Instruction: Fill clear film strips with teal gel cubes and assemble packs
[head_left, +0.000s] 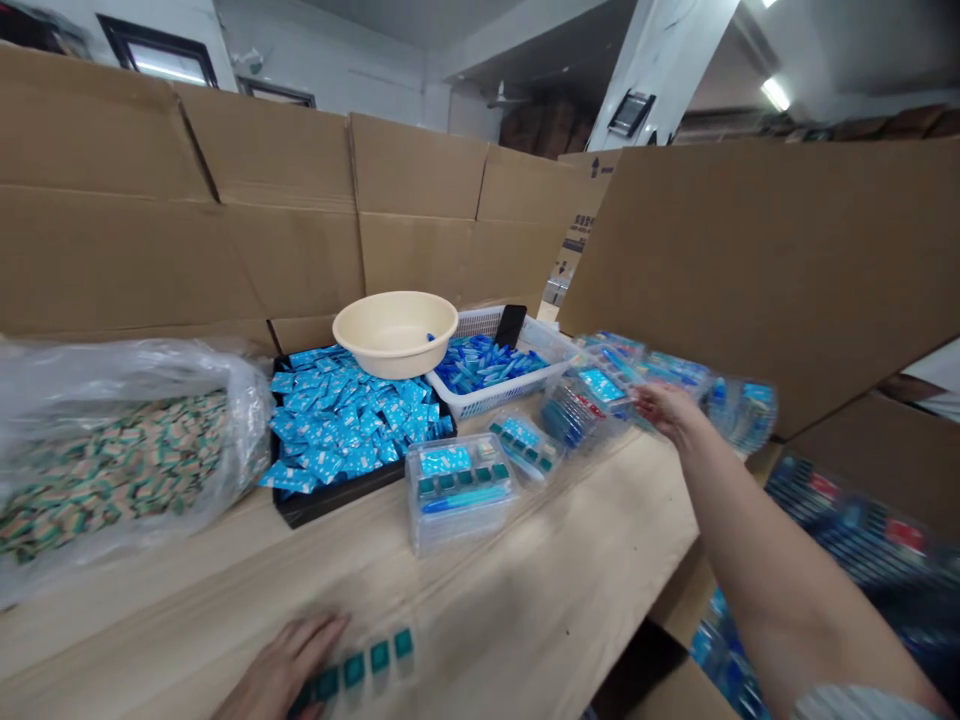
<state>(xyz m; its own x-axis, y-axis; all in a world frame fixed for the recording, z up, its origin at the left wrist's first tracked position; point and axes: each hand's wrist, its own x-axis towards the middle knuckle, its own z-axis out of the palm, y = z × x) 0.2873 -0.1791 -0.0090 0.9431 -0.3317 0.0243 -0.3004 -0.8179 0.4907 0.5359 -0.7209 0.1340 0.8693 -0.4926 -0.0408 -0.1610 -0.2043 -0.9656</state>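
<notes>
Left hand [281, 665] lies on the end of a teal-dotted plastic strip [352, 672] at the near edge of the wooden table [540, 560], fingers together, keeping it flat, no clear grip. Right hand [667, 412] stretches right to clear plastic packs [592, 395], too blurred to call. Blue sachets [337, 425] sit within reach in a black tray [315, 510].

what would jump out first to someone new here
The heap of blue sachets in a black tray on the table stands out first, a beige basin resting at its far edge. Tall cardboard flaps rise behind, and the right hand reaches toward clear packs on the right.
</notes>
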